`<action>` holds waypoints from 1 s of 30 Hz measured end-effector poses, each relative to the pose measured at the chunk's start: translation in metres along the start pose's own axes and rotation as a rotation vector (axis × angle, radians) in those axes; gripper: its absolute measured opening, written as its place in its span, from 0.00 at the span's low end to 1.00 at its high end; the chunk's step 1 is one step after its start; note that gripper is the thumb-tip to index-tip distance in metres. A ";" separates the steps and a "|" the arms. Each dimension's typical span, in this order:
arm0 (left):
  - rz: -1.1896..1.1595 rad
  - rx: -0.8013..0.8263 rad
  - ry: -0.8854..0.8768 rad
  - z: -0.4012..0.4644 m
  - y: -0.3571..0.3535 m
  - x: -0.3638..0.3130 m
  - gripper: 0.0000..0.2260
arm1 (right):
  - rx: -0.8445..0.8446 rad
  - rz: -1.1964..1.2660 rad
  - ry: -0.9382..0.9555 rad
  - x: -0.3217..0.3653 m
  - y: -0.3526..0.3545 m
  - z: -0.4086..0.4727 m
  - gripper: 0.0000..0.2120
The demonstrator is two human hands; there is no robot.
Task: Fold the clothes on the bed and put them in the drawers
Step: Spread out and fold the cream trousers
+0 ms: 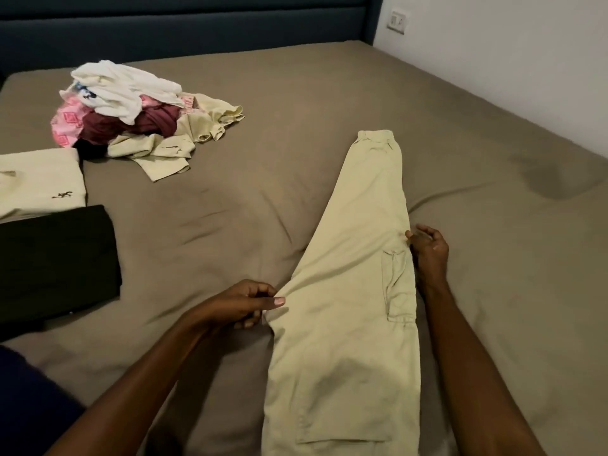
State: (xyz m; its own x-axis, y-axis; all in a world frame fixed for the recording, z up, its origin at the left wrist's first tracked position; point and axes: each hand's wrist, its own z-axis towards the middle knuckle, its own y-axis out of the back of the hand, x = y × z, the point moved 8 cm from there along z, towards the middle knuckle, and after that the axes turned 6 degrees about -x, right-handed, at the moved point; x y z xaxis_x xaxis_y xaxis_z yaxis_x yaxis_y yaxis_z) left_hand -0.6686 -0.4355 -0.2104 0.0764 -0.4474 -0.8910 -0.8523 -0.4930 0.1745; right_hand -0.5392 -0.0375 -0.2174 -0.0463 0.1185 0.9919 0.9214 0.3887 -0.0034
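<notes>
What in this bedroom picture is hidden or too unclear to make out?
- Drawers: none in the head view.
- Beige trousers: waist end cut off by the bottom edge.
- Clothes pile: lower garments buried under the white one.
- Folded cream shirt: logo too small to read, left part cut off.
- Right hand: fingertips hidden behind the trouser edge.

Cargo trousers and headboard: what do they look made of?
Cargo trousers: pale beige woven fabric, likely cotton twill, matte; it creases softly, and a stitched flap pocket shows on the leg. The left hand and right hand pinch its edges.
Headboard: dark blue padded upholstery, probably cloth, with horizontal channel seams; no sheen visible, though the light is dim.
</notes>
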 end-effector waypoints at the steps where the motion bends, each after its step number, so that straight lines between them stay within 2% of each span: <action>1: -0.010 0.016 -0.014 -0.001 0.001 0.002 0.28 | -0.005 0.002 0.008 -0.002 0.006 -0.019 0.20; 7: -0.258 0.095 -0.095 -0.005 0.003 0.005 0.23 | 0.035 -0.023 0.012 -0.018 0.034 -0.111 0.16; 12: -0.428 0.167 -0.146 -0.015 -0.005 0.006 0.26 | -0.002 -0.016 -0.005 -0.023 0.062 -0.163 0.23; 16: -0.319 0.145 -0.114 -0.015 -0.005 0.006 0.21 | -0.040 -0.038 0.017 -0.025 0.072 -0.185 0.27; 18: -0.143 0.144 -0.077 -0.014 -0.007 0.007 0.20 | -0.070 -0.023 0.013 -0.024 0.078 -0.193 0.22; 20: 0.026 0.134 -0.081 -0.012 -0.011 0.007 0.17 | -0.058 -0.025 -0.029 -0.028 0.083 -0.199 0.12; 22: 0.077 0.113 -0.096 -0.014 -0.011 0.004 0.14 | -0.027 -0.052 -0.070 -0.033 0.085 -0.205 0.05; 24: 0.101 0.086 -0.104 -0.014 -0.008 0.004 0.12 | -0.016 -0.049 -0.097 -0.040 0.088 -0.205 0.04; 28: 0.078 -0.065 -0.053 -0.011 0.011 0.009 0.24 | -0.019 -0.016 -0.114 -0.045 0.088 -0.203 0.09; 30: 0.074 -0.176 -0.024 -0.009 0.018 0.012 0.27 | -0.005 -0.033 -0.111 -0.047 0.085 -0.204 0.07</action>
State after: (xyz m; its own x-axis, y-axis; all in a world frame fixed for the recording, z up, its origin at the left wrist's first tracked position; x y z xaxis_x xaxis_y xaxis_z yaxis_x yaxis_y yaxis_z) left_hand -0.6785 -0.4566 -0.2139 0.0024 -0.4701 -0.8826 -0.7516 -0.5830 0.3085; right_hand -0.3799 -0.1959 -0.2380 -0.1191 0.2065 0.9712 0.9205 0.3896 0.0301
